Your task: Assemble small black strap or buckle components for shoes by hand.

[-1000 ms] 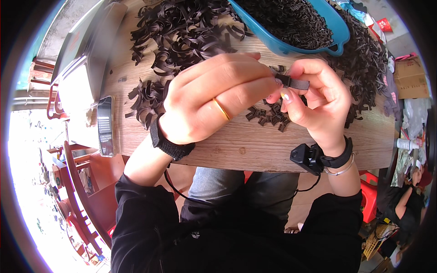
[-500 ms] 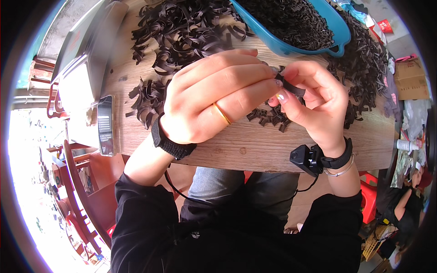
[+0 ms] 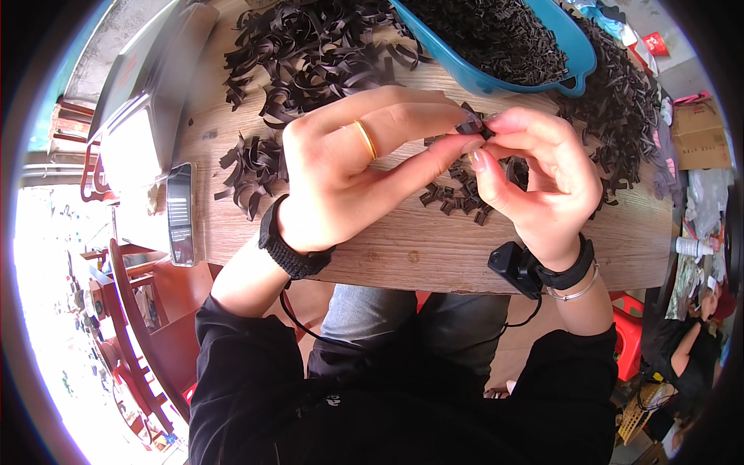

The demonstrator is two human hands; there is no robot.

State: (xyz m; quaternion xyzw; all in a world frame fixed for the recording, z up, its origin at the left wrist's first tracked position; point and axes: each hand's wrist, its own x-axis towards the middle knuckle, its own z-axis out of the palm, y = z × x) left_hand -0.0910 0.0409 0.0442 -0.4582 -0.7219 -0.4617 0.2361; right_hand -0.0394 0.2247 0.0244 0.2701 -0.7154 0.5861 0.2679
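Above the near part of the wooden table, my left hand and my right hand meet fingertip to fingertip. Pinched between the thumb and fingers of the left is a short dark brown strip, which looks folded. The right thumb and fingers close on its right end; fingertips partly hide the piece. Below them lie several small folded dark pieces on the wood. Loose curved strips are heaped beyond the left hand, with a smaller bunch beside it.
A blue basin full of small dark pieces stands at the far right. Another heap of dark strips lies right of it. A clear plastic box sits at the table's left edge, and a red stool stands at the lower right.
The strip's long tail that stuck out toward the right hand no longer shows; the piece now looks folded. My left hand has turned so its thumb shows, and the right fingertips have drawn together.
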